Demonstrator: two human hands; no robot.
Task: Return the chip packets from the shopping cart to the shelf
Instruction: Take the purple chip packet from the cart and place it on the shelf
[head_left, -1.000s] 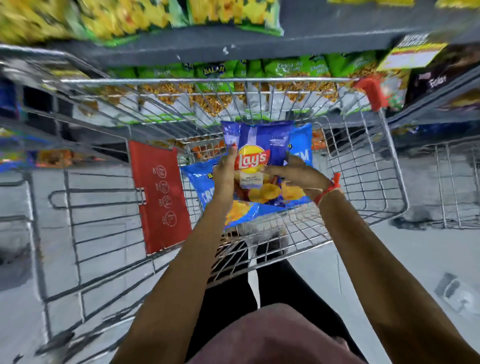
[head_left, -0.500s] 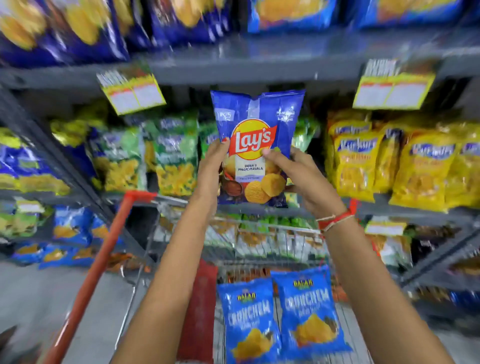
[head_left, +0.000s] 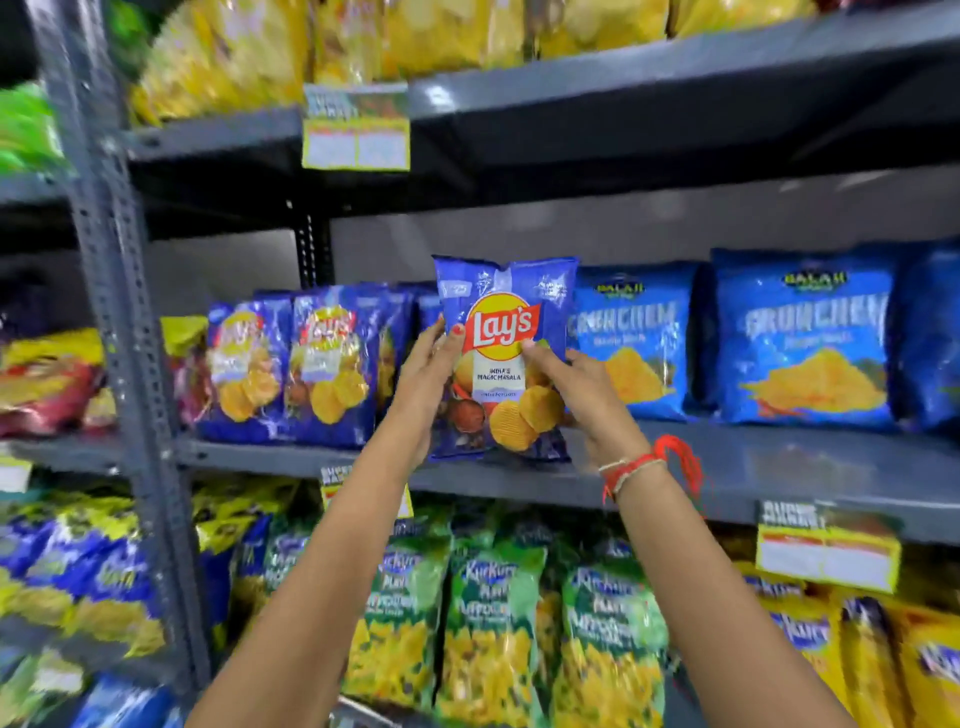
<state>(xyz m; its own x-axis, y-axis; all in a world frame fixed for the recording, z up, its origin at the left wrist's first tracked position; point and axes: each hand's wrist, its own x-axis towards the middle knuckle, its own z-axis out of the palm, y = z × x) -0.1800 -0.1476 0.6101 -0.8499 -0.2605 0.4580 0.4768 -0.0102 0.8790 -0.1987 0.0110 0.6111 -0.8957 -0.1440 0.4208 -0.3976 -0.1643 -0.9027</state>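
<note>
A blue Lay's chip packet (head_left: 506, 312) stands upright at the front of the grey middle shelf (head_left: 753, 467), its bottom edge at the shelf lip. My left hand (head_left: 426, 384) grips its left side and my right hand (head_left: 576, 384) grips its right side, a red thread on that wrist. Matching blue Lay's packets (head_left: 291, 364) stand in a row just left of it. The shopping cart is out of view.
Light-blue Crunchem packets (head_left: 800, 338) fill the shelf to the right. Green Kurkure packets (head_left: 488, 623) and yellow ones (head_left: 857, 654) sit on the shelf below. A grey upright post (head_left: 119, 312) stands at left. Yellow price tags (head_left: 356, 130) hang from the shelf edges.
Both hands have carried the Lay's packet up out of the cart and onto the middle shelf beside the other Lay's packets. The view has risen from the cart to the shelves.
</note>
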